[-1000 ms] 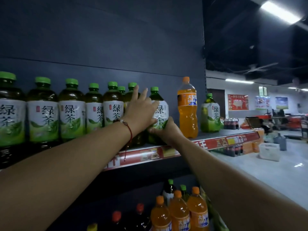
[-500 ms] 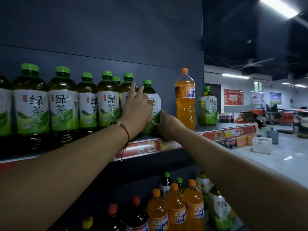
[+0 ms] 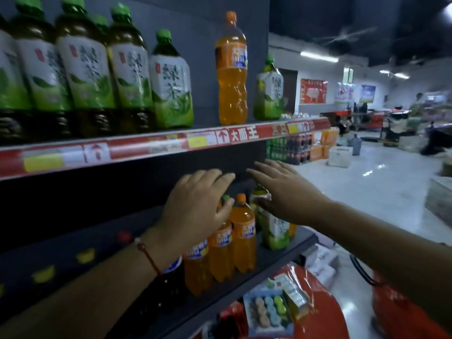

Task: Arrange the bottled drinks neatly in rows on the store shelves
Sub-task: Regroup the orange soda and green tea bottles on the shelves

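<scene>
Up close, a dark store shelving unit fills the left of the view, with an upper shelf [image 3: 137, 152] edged by a red price strip and a lower shelf [image 3: 281, 259] beneath it. On the upper shelf, green tea bottles [image 3: 85, 72] stand shoulder to shoulder in a row; to their right, across a gap, a tall orange soda bottle [image 3: 231, 69] stands alone, then one more green tea bottle [image 3: 269, 91] near the shelf's end. On the lower shelf, a short row of orange soda bottles [image 3: 241, 231] stands at the front, with another green tea bottle [image 3: 275, 231] just beside them on the right.

Both hands reach toward this lower group and hold nothing. The left hand [image 3: 195, 209] hovers with relaxed, loose fingers in front of the orange bottle tops; whether it touches them cannot be told. The right hand [image 3: 286, 194] is spread flat, fingers straight, in front of the tea bottle's neck.

To do this step well, it seems wise to grip each bottle by its body, not its cap, keep it upright, slide rather than lift, group like with like, and turn labels outward. Crowded bottles could topple, so steadying the neighbours with the free hand would help.
</scene>
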Demonstrator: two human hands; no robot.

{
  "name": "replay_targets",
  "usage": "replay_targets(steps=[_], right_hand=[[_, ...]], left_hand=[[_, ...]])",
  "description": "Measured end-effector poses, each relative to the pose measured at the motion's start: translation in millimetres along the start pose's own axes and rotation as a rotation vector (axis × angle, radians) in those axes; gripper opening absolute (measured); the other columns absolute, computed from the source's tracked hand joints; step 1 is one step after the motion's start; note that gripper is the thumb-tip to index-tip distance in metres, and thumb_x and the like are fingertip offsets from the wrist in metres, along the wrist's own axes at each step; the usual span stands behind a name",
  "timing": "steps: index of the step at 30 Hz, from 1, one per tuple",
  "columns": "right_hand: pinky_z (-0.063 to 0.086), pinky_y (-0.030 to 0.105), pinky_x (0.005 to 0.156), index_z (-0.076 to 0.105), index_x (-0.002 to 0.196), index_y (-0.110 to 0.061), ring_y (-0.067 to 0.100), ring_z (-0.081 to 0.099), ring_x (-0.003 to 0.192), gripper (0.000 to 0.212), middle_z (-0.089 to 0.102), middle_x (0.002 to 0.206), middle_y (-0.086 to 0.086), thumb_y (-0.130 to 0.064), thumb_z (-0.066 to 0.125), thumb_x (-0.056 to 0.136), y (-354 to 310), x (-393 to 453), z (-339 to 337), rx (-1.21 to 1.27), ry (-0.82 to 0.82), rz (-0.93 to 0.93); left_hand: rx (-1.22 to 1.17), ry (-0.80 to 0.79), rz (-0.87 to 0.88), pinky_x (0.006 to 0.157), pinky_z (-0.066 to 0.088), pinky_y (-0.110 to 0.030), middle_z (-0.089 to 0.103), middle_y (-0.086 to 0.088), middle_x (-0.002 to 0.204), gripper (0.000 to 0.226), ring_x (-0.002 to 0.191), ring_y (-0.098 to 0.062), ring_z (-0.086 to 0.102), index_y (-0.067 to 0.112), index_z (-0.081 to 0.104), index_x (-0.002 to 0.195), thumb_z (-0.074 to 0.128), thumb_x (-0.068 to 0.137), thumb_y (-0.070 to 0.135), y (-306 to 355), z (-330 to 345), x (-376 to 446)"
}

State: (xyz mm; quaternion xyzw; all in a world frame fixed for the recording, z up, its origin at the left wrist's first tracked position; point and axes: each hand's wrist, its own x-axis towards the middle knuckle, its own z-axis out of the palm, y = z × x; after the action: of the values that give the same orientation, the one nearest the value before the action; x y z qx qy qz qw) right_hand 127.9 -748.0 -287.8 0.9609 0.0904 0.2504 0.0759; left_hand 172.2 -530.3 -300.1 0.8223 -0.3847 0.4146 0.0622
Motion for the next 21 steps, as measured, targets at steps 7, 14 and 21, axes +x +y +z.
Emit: replay_targets(steps=[7,14,21], right_hand=[[0.012,0.042,0.123,0.012,0.156,-0.031,0.026,0.012,0.151,0.075,0.016,0.164,0.003,-0.049,0.053,0.096,46.2,-38.5,99.4,0.033,-0.168,0.1],[0.035,0.047,0.115,0.015,0.157,-0.027,0.029,0.027,0.146,0.083,0.017,0.163,0.002,-0.044,0.063,0.091,87.9,-23.4,195.2,0.288,-0.236,0.38],[0.053,0.054,0.094,0.005,0.155,-0.036,0.029,0.049,0.13,0.104,0.035,0.153,0.006,-0.037,0.077,0.08,108.3,6.3,279.9,0.687,-0.037,0.733]], left_hand=[[-0.065,-0.341,-0.143,0.112,0.031,-0.046,0.03,-0.007,0.155,0.068,0.139,-0.029,0.032,0.03,0.023,0.154,0.051,0.095,0.051,29.4,106.4,-9.3],[0.103,-0.381,-0.208,0.119,0.01,-0.056,0.009,-0.022,0.161,0.1,0.147,-0.041,0.014,0.029,-0.002,0.156,0.057,0.084,0.066,25.6,192.8,27.5],[0.157,-0.297,-0.168,0.118,0.007,-0.058,0.054,-0.017,0.137,0.093,0.137,-0.038,0.037,0.025,0.031,0.149,0.064,0.075,0.071,24.8,229.6,26.5]])
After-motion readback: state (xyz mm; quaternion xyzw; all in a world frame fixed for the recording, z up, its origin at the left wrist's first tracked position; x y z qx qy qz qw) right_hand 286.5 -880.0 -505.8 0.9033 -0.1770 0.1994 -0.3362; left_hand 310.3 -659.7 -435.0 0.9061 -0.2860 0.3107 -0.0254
